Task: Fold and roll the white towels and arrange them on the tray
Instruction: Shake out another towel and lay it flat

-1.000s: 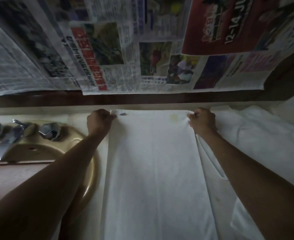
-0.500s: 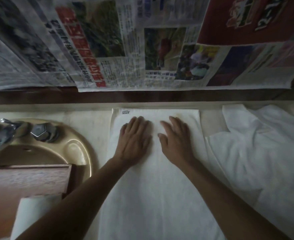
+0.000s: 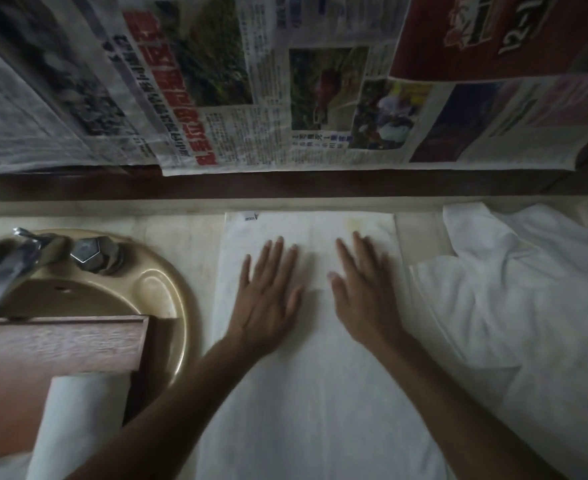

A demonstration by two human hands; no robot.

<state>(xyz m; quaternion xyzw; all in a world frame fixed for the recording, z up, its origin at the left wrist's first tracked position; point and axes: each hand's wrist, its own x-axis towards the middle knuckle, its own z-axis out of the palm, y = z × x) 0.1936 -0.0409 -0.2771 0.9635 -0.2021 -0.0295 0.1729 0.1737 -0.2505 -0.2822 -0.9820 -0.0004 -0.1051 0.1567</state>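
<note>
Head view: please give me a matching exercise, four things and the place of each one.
Things:
1 flat towel
2 crumpled towel
3 rolled towel
4 faucet

Places:
A on the wooden tray
B over the sink
C under the left hand and the right hand
D right of the flat towel

Pairs: 1-C, 2-D, 3-A, 4-B.

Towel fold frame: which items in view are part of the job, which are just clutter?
Job: flat towel, left hand and right hand pressing on it, wooden tray, rolled towel on the tray, crumpled towel pile to the right.
Lying about: sink, faucet, newspapers on the wall.
</note>
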